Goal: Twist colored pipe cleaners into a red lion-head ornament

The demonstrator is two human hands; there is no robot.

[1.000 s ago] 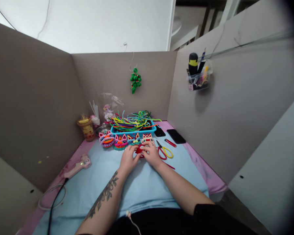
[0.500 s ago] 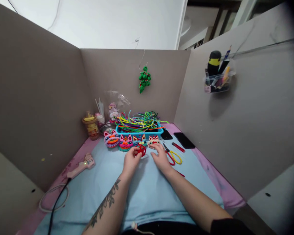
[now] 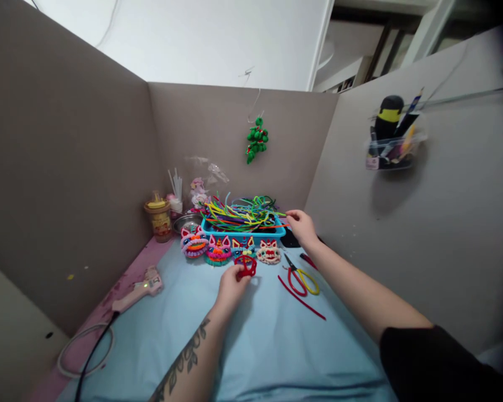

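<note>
My left hand pinches a red openwork piece at the middle of the cloth, just in front of several colourful animal-face pieces, among them a pink-and-teal one and a cream one. My right hand is stretched to the right end of the blue tray, its fingertips closed at the end of a green stem. Colourful fuzzy stems are heaped in that tray. Below my right forearm lie scissors with red and yellow handles and a single red stem.
A pink glue gun with a black cord lies at the left. Behind it stand a lidded cup and a metal bowl. A pen holder hangs on the right panel, green beadlike pieces on the back one.
My right hand has moved from beside the red piece up and right to the tray's stems. The cream face and red stem are now uncovered. My left hand still holds the red piece; the view has shifted slightly.
</note>
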